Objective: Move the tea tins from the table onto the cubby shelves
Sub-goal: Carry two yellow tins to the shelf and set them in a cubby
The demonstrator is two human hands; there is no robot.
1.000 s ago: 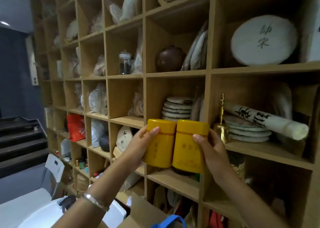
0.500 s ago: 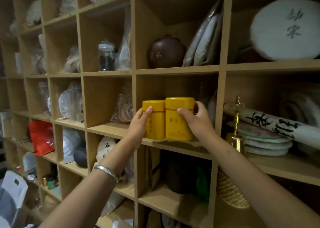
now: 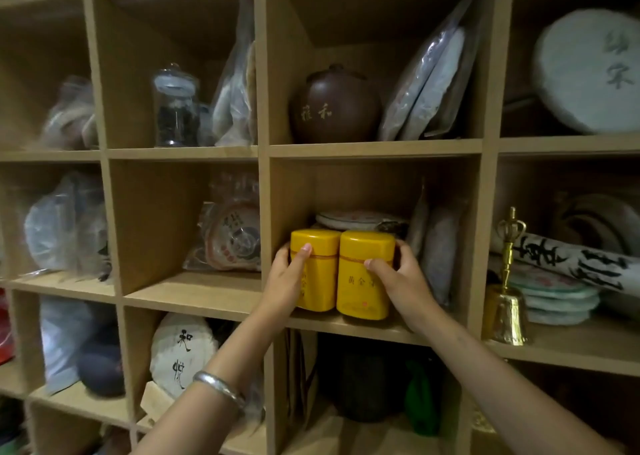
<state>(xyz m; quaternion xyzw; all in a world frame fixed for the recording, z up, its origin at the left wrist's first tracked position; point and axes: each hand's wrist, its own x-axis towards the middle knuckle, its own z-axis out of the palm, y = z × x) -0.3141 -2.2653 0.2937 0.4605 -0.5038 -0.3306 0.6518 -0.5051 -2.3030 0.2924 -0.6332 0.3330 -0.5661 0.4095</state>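
On the front edge of the middle cubby shelf (image 3: 346, 328), my left hand (image 3: 287, 283) and right hand (image 3: 398, 281) clasp two yellow tea tins (image 3: 341, 274) pressed side by side, seating both upright together ahead of the stacked tea cakes (image 3: 360, 220).

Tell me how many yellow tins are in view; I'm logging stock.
2. The left tin and right tin stand side by side in one cubby, held by the left hand and right hand. Others may be hidden.
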